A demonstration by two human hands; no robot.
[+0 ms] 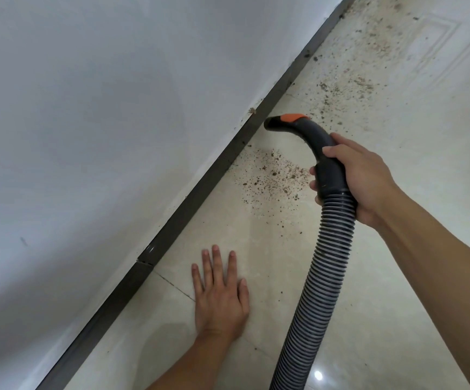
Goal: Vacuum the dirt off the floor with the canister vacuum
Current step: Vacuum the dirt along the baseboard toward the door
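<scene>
The right hand (363,178) grips the curved vacuum handle (312,136) just above the ribbed hose (321,277), its mouth (269,123) seemingly lifted near the baseboard (200,187), while the left hand (219,296) lies flat on the floor (397,277), fingers straight. The nearest dirt patch (270,175) sits at nine o'clock from the gripping hand — better to tip the mouth down close and draw it slowly through, then follow the scatter (354,80) toward one o'clock.
</scene>
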